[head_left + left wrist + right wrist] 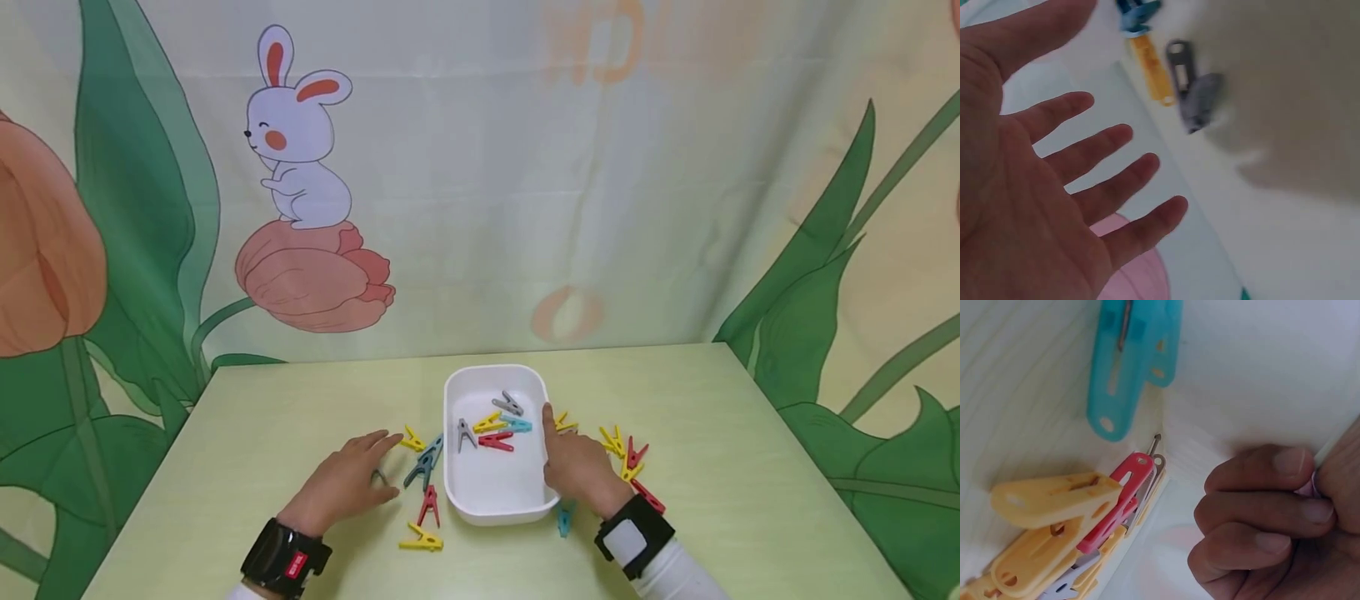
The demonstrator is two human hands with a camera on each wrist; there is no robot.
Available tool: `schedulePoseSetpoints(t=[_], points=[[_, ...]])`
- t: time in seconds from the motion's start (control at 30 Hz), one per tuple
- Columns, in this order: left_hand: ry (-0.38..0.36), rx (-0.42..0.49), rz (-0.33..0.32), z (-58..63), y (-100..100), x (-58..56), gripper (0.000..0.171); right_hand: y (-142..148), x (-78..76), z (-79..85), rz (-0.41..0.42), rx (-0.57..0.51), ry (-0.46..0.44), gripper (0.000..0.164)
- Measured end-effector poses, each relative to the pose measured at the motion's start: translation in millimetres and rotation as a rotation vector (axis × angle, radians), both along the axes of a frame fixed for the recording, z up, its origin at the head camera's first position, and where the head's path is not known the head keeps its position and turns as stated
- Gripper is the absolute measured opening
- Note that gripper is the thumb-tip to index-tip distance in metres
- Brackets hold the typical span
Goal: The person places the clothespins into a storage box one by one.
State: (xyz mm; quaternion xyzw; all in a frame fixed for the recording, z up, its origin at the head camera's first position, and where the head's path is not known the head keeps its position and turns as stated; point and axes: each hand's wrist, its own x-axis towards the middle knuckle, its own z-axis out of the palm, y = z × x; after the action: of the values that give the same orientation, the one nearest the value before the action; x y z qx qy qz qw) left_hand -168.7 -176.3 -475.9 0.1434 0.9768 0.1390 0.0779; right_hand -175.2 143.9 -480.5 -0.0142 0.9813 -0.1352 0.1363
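A white plastic basin holds several clothespins, among them a red clothespin and a blue clothespin. My right hand holds the basin's right rim, its index finger along the edge. In the right wrist view the other fingers curl beside the outer wall. My left hand hovers left of the basin with spread fingers and an empty palm. Nearest to it are a yellow clothespin, a dark blue-grey clothespin and a grey clothespin, which the hand partly covers in the head view.
Left of the basin lie another red clothespin and a yellow clothespin. Several yellow and red clothespins lie to the right, with a light blue clothespin by the right wrist. A printed curtain hangs behind the table.
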Motion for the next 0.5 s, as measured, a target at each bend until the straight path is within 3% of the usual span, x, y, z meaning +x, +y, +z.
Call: schedulePoseSetpoints(t=[0.2, 0.5], points=[[-0.07, -0.029, 0.02, -19.2, -7.7, 0.2, 0.067, -0.7, -1.9, 0.6, 0.003, 0.005, 0.004, 0.089], [-0.009, 0.002, 0.005, -28.9, -9.6, 0.3, 0.03, -2.1, -1.4, -1.4, -0.024, 0.005, -0.003, 0.09]])
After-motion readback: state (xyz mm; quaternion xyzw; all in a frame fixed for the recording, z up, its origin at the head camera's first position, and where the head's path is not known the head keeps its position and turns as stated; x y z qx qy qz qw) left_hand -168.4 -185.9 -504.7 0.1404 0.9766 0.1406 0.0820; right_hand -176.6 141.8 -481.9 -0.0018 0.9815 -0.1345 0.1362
